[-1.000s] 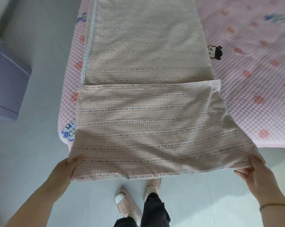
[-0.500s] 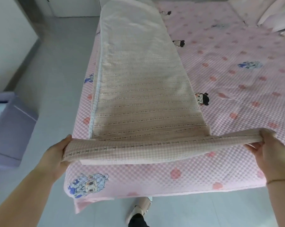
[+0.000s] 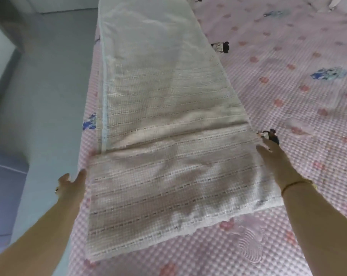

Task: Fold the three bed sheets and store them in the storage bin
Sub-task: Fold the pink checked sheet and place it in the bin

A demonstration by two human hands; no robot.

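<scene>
**Purple box** (image 3: 3, 186): on the floor (image 3: 49, 86), well to the left of the bed sheet and cut off by the frame edge. Probably the storage bin. Its inside is not visible.

**Left hand** (image 3: 72, 185): at the bed sheet's left edge, beside the folded end. Fingers straight, thumb spread, gripping nothing. Blur hides whether the fingertips touch the cloth or lie just beside it.

**Bed sheet** (image 3: 164, 92): beige check with dark stitched lines, already narrowed to a long strip. It lies flat on the bed and runs away from the person.

**Folded end** (image 3: 168, 188): the near part of the bed sheet, turned over onto the strip as a doubled layer. The top is wrinkled and the near corners are not squared.

**Right hand** (image 3: 274, 158): against the bed sheet's right edge, alongside the folded end. Fingers extended and flat, holding nothing. A thin bracelet (image 3: 297, 184) is on the wrist.

**Bed cover** (image 3: 288, 108): pink, quilted, with cartoon prints. It lies under the bed sheet and spreads to its right.

**Progress (judged):** early. The lengthwise folding of this bed sheet looks done and one crosswise fold is laid. Most of the strip remains to be folded up. No other sheets are in view, and nothing can be seen stored in the box.
</scene>
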